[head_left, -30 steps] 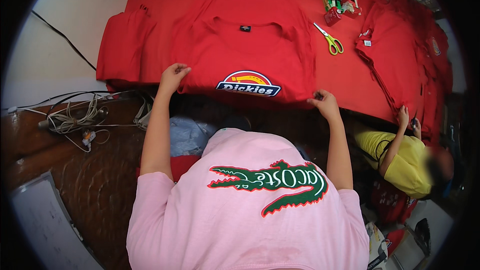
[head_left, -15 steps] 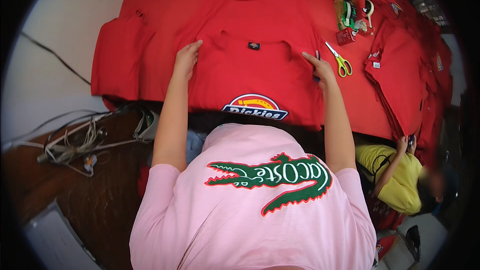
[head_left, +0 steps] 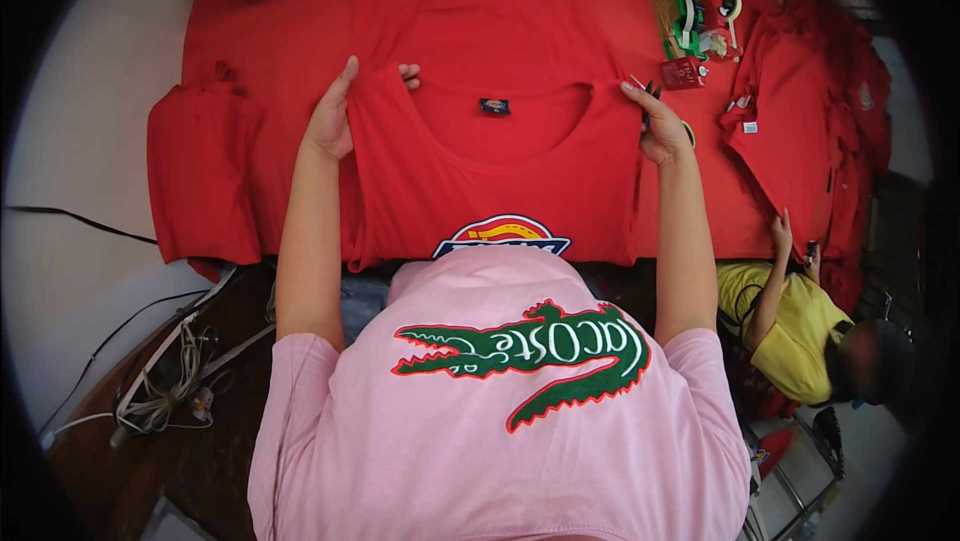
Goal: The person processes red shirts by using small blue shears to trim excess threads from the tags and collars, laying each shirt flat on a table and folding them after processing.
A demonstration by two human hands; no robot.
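A red tank top is stretched between my hands at the table's near edge. Its wide neckline faces up, with a small dark label inside the back collar and a colourful printed emblem low on the front. My left hand grips the left shoulder strap, thumb on top, fingertips showing past the cloth. At the opposite strap, my right hand pinches the fabric. A small dark pointed tool sticks out of that hand; its kind is mostly hidden. Behind the right wrist shows a bit of the scissors' yellow-green handle.
Red garments cover the table, including a folded one at left. A box of tapes and tools stands at back right, beside a small red box. At right, a co-worker in a yellow shirt handles another red garment. Cables hang at left.
Both hands have spread apart and lifted the collar, so the neckline gapes open. The tank top's lower front has slid nearer me. The scissors are now mostly hidden behind my right hand.
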